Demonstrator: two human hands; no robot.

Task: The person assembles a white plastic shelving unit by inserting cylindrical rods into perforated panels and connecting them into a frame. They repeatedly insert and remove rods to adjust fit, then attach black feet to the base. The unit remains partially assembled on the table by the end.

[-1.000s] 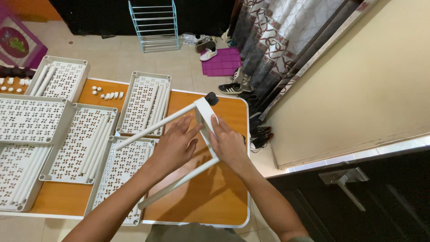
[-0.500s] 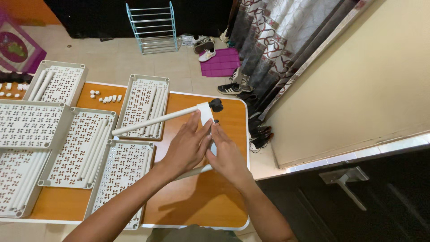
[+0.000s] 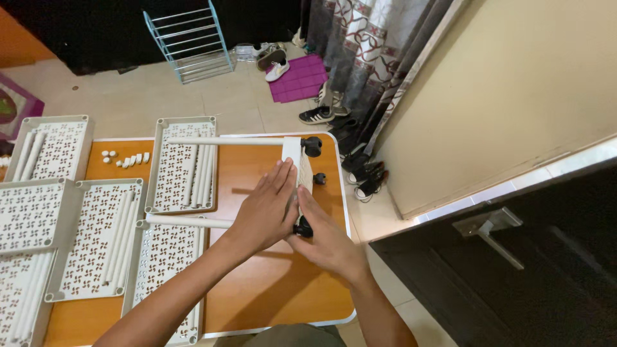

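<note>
A white rack frame [image 3: 292, 153] lies flat on the orange table [image 3: 276, 289]: a short perforated crossbar with black wheels [image 3: 312, 146] at its ends and two long white tubes [image 3: 225, 141] running left. My left hand [image 3: 267, 209] presses flat on the crossbar near the lower tube. My right hand [image 3: 324, 238] grips the crossbar's near end by the lower black wheel [image 3: 302, 228].
Several white perforated shelf trays [image 3: 183, 164] holding loose white tubes cover the table's left side. Small white caps [image 3: 125, 159] lie near the back. A blue wire rack [image 3: 189, 42], shoes [image 3: 315, 115] and a purple mat [image 3: 299, 77] are on the floor beyond.
The frame was held tilted up off the table; it has come down to lie flat, tubes pointing left, with both hands pressing on its crossbar.
</note>
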